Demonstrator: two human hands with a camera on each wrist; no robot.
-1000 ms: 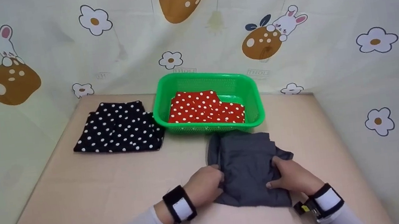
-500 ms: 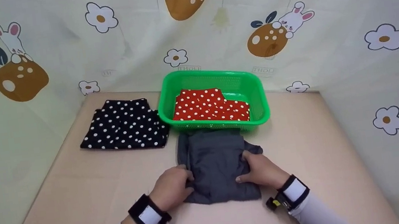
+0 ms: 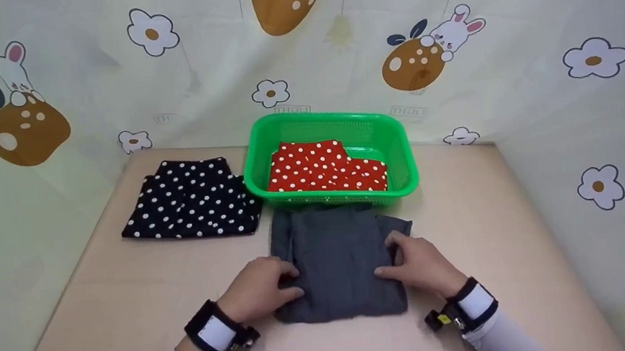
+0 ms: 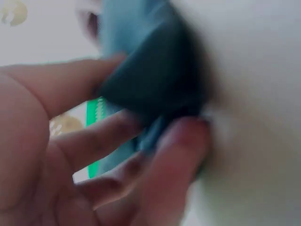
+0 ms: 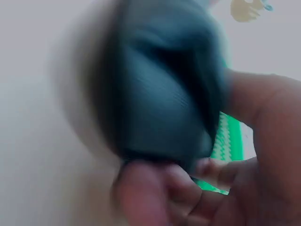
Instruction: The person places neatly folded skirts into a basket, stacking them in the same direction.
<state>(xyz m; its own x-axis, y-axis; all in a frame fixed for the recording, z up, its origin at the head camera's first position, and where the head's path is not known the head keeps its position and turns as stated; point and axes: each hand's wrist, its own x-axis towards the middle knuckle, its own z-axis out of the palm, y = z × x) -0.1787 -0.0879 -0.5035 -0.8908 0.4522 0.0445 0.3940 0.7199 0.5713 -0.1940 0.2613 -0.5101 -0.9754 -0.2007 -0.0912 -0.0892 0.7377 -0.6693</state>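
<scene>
A dark grey folded garment lies flat on the table just in front of the green basket. At its left edge my left hand pinches the cloth between thumb and fingers. My right hand grips the right edge in the same manner, near a flap that sticks out to the right. Close up in the left wrist view, a fold of the grey cloth sits between the thumb and fingers. Blurred grey fabric fills the hold in the right wrist view too. Some fingertips are hidden beneath the garment.
Behind the garment stands a green plastic basket with a red polka-dot folded garment inside. A black polka-dot folded garment lies to the basket's left, against it or nearly so. Printed curtains enclose the table.
Both hands have shifted the grey garment leftward along the basket's front. Its top layer looks flatter and smoother now, and the fingers have resettled at the side edges.
</scene>
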